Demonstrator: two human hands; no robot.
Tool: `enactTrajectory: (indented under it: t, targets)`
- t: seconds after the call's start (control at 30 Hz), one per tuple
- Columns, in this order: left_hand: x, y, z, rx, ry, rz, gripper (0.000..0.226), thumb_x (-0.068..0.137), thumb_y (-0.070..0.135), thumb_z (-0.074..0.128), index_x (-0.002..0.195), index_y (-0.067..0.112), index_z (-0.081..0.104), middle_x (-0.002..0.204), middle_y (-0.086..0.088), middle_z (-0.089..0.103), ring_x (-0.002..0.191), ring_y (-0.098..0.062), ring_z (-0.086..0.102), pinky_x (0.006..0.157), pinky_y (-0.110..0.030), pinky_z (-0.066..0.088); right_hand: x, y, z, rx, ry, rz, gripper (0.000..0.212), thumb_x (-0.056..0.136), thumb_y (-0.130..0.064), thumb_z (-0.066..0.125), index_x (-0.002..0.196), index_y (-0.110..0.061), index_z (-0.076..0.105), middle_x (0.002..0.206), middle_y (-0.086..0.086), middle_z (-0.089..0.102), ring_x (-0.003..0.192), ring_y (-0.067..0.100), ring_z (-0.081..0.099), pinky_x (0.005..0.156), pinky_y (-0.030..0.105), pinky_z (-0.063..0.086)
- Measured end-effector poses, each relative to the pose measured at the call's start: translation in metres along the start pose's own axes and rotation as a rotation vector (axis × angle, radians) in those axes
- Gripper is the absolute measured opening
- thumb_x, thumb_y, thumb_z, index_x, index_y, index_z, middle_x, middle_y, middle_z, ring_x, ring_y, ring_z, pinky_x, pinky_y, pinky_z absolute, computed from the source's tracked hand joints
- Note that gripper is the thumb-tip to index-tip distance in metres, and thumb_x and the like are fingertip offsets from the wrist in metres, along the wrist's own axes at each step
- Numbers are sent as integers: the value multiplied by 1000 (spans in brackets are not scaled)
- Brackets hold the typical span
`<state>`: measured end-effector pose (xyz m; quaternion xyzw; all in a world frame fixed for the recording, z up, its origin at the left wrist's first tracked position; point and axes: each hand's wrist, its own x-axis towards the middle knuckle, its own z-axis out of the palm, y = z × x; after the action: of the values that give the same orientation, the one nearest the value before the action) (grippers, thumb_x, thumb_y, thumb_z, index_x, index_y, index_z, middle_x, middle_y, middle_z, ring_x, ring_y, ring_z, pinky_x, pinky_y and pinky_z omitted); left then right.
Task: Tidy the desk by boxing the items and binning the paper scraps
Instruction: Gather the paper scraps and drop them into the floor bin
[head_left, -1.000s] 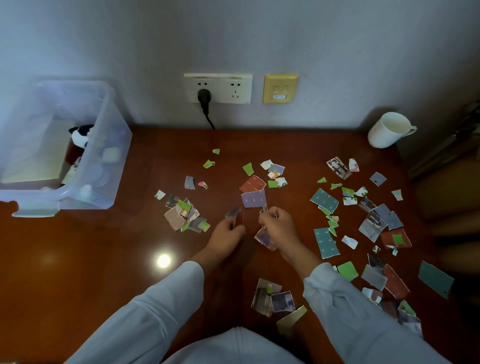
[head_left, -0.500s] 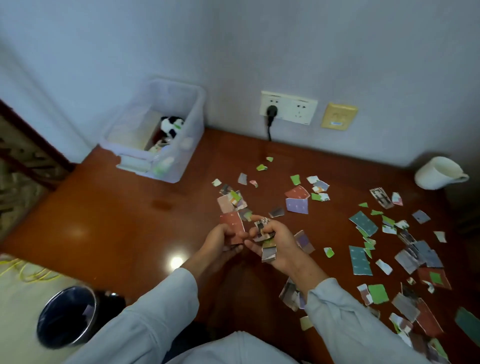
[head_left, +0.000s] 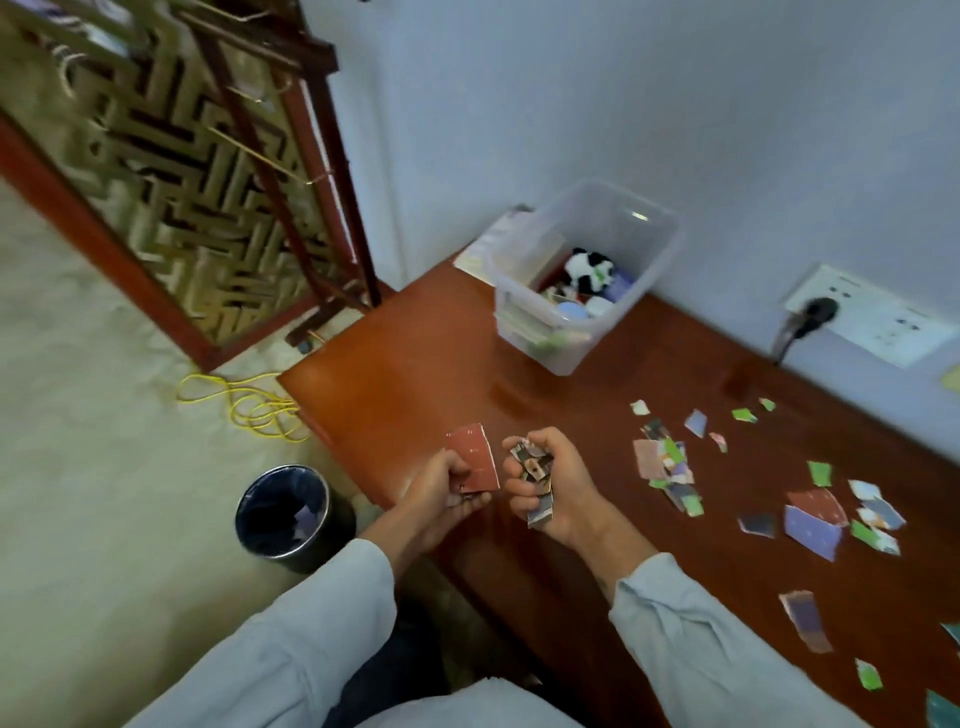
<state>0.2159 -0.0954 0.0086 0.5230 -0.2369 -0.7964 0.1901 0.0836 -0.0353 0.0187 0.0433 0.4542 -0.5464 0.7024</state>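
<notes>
1. Two hands are hovering over the near edge of the desk (head_left: 415, 374), up and to the right of the bin (head_left: 311, 556). The left hand (head_left: 441, 493) is pinching a red scrap (head_left: 474, 457) between thumb and fingers. The right hand (head_left: 556, 488) is clenching a bunch of mixed scraps (head_left: 532, 467).
2. Both loads are probably heading for the bin, which is standing on the floor.
3. Light paper is apt to flutter, so I'd be bringing each hand low over the bin's mouth before letting go.
4. Loose scraps (head_left: 670, 467) are lying on the desk far to the right of the bin. The clear box (head_left: 561, 348) is sitting beyond it, holding a panda toy (head_left: 589, 267).
5. The bin's dark inside is hiding most of its contents. The fist is concealing how many pieces it holds. Scraps farthest from the bin are running out of frame.
</notes>
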Motion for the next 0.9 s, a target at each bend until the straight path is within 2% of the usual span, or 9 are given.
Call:
enactTrajectory:
  t: [0.13,0.27,0.43,0.6,0.7,0.77,0.9]
  targets:
    - [13,41,-46,-28,-12,38,34,87,3,34,117,5,50,93,-15,59,76,-20,56,60,-28,51,44,7,49,-66,-56,41,28,91,-32,40,76,-14,56,54,1,47,30,9,34,29,13,23]
    - [32,78,-91,-94,22,38,38,87,3,33,119,3,52,85,-12,63,74,-19,58,57,-27,52,93,14,97,-134,-63,88,31,94,-34,39,78,-13,56,57,2,47,30,9,33,30,13,23]
    - [61,117,-150,-182,99,6,30,89,4,33,94,7,62,63,-4,68,66,-16,56,56,-24,51,163,30,156,-237,-77,204,35,95,-39,39,78,-14,57,58,3,48,29,9,32,30,12,22]
    - [84,146,-225,-266,255,-34,34,86,6,38,108,1,62,81,-12,66,66,-18,58,54,-24,54,227,63,217,-331,-84,332,38,95,-42,40,78,-13,59,57,3,49,30,9,33,30,12,21]
    - [92,161,-268,-335,311,-29,29,89,3,36,89,4,64,62,-6,68,59,-16,58,51,-22,54,264,90,251,-351,-91,412,41,95,-44,40,77,-13,60,59,3,50,31,9,34,32,12,20]
    - [100,166,-297,-379,343,-26,32,90,3,33,84,6,64,59,-4,68,61,-16,57,55,-24,52,289,109,271,-367,-89,456,44,95,-45,39,75,-12,61,58,4,50,31,10,35,32,12,21]
    - [134,154,-360,-415,402,-67,29,88,5,35,102,4,60,76,-8,65,67,-18,58,58,-27,50,347,153,287,-471,-19,543,46,96,-42,36,74,-11,61,55,3,50,29,10,38,32,11,21]
